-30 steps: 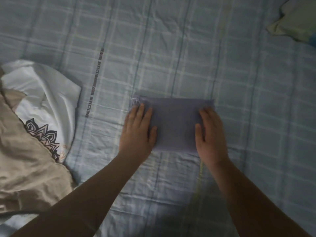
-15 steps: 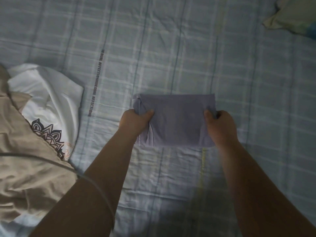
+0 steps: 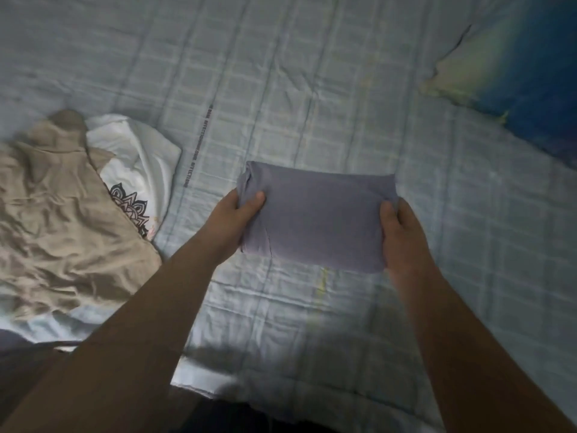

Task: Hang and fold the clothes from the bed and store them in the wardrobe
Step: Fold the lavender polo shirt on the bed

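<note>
Lifting now where palms were pressing flat: left hand (image 3: 237, 214) and right hand (image 3: 402, 232), each grip pinching an end, are raising the folded cloth (image 3: 318, 214) off the bed's (image 3: 312, 89) middle. The beige garment (image 3: 62, 229) and white shirt (image 3: 140, 164) are lying unfolded at the left edge.

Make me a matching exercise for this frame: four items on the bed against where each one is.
1 purple folded garment
2 beige garment
3 white printed shirt
4 pillow

a upper right of the view
b partly under the beige garment
c gripped by left hand and right hand
d crumpled at the far left

Pairs: 1-c, 2-d, 3-b, 4-a
</note>
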A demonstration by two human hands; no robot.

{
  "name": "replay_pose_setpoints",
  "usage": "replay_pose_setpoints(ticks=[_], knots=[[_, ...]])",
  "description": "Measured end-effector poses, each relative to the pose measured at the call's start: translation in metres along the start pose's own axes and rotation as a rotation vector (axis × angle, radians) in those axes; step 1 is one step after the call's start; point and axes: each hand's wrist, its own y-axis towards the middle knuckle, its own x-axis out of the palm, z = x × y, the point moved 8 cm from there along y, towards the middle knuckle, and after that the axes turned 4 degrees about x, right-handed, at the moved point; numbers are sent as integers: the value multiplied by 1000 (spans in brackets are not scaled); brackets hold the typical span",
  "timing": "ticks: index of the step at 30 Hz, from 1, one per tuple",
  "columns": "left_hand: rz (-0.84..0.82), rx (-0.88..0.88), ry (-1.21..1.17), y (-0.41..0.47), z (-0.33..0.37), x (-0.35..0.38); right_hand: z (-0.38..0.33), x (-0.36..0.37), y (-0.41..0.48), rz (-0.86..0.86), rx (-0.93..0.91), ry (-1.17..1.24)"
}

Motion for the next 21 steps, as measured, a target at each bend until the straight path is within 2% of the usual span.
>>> replay_pose_setpoints(ticks=[4, 11, 16, 21], knots=[[-131, 52, -224, -65, 55, 23, -62, -28, -57, -211, -32, 207], [-98, 210, -398, -166, 145, 11, -174, -29, -136, -292, -183, 224], [-58, 281, -401, -236, 188, -51, -229, 31, -180, -361, -294, 210], [96, 381, -408, -336, 204, -161, -274, 147, -250, -477, -416, 167]])
